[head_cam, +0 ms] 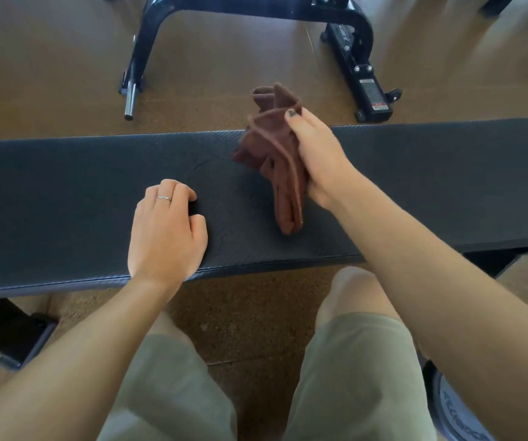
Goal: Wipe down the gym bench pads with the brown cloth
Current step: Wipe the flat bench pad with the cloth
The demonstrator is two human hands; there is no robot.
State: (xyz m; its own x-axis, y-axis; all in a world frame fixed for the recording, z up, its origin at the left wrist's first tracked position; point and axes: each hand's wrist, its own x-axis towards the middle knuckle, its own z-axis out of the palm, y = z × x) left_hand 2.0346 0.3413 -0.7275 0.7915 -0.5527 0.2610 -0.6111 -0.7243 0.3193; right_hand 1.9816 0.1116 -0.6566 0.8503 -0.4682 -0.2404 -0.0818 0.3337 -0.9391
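A long black bench pad (pixel 65 186) runs across the view from left to right. My right hand (pixel 320 157) grips the bunched brown cloth (pixel 272 154) over the middle of the pad, with folds sticking up past the far edge and a tail hanging down onto the pad. My left hand (pixel 164 230) rests on the pad near its front edge, fingers curled under, holding nothing. A ring shows on one finger.
A black metal rack frame (pixel 148 43) with a chrome peg stands on the brown floor beyond the bench. Its other foot (pixel 364 81) lies at the far right. A bench leg (pixel 11 335) sits low left, a weight plate (pixel 460 412) low right. My knees are below the pad.
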